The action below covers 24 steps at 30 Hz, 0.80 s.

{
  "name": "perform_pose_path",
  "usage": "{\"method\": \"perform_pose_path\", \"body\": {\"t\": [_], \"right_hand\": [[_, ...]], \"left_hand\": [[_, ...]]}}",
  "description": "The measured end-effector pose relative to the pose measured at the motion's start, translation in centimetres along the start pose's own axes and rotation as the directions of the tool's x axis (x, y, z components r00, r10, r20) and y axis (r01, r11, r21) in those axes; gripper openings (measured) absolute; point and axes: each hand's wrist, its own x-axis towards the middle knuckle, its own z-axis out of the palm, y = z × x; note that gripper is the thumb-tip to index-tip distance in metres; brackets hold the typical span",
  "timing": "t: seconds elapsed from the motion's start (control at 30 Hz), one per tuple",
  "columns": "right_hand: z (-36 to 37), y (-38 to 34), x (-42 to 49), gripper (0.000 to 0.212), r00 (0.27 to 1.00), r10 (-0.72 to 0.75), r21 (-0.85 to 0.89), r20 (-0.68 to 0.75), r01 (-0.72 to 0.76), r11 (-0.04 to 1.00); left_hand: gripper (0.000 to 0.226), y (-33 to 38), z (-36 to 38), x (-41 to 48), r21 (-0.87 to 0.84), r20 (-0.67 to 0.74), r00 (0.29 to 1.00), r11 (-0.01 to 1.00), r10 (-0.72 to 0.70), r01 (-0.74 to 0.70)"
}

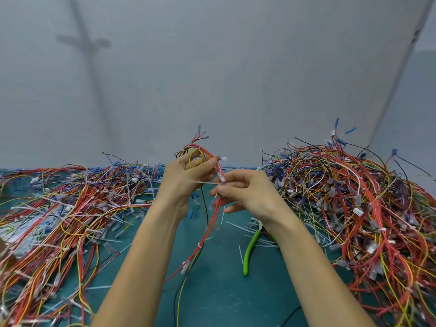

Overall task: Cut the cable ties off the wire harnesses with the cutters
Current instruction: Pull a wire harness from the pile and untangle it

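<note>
Both hands hold one wire harness (210, 223) up over the green surface (221, 291). The left hand (188, 175) is curled round its looped upper end, while the right hand (245, 194) pinches with thumb and forefinger where a white cable tie (205, 182) sticks out sideways from the red wires. This looks like the step of working that tie free, though whether it is already cut I cannot tell. The cutters (249, 249) lie on the surface, green handles showing, head hidden under the right forearm. Another tie (200, 244) binds the harness lower down, so the next move likely calls for the right hand to let go and pick up the cutters.
</note>
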Motion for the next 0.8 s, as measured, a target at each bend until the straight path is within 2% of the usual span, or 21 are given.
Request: {"method": "perform_pose_path", "body": {"t": [0.07,0.13,0.27,0.3,0.33,0.43,0.5,0.7,0.8], "right_hand": [[0.0,0.0,0.2,0.011,0.998,-0.036,0.079,-0.055,0.04,0.996],[-0.3,-0.1,0.4,0.01,0.99,-0.058,0.183,-0.125,0.081,0.98],[-1.4,-0.2,0.5,0.011,0.968,-0.055,0.324,-0.245,0.135,0.936],[-1.7,-0.1,0.6,0.011,0.964,-0.047,0.341,-0.262,0.138,0.93],[-2.0,0.0,0.6,0.012,0.96,-0.035,0.352,-0.276,0.135,0.926],[-2.4,0.3,0.7,0.012,0.951,0.01,0.388,-0.31,0.117,0.914],[-2.4,0.4,0.8,0.013,0.946,0.027,0.413,-0.322,0.115,0.903],[-2.3,0.5,1.0,0.009,0.933,0.065,0.529,-0.354,0.142,0.836],[-2.3,0.5,0.9,0.01,0.942,0.029,0.455,-0.334,0.134,0.88]], "left_hand": [[0.02,0.3,-0.1,-0.1,0.05,0.013,0.999,0.998,-0.043,0.042],[0.034,0.4,-0.3,-0.1,0.23,0.058,0.993,0.97,-0.1,0.084],[0.071,0.9,-1.6,-0.7,0.595,0.276,0.921,0.801,-0.275,0.061],[0.07,1.1,-1.9,-0.8,0.644,0.316,0.894,0.763,-0.319,0.045],[0.06,1.2,-2.1,-0.9,0.674,0.35,0.869,0.738,-0.35,0.026],[0.019,1.2,-2.7,-0.8,0.663,0.363,0.867,0.748,-0.34,0.016],[0.008,1.2,-2.9,-0.7,0.633,0.338,0.892,0.774,-0.3,0.021],[0.007,1.2,-2.8,-0.3,0.558,0.29,0.953,0.824,-0.083,-0.098],[0.018,1.1,-2.6,-0.3,0.586,0.275,0.957,0.805,-0.089,-0.093]]}}
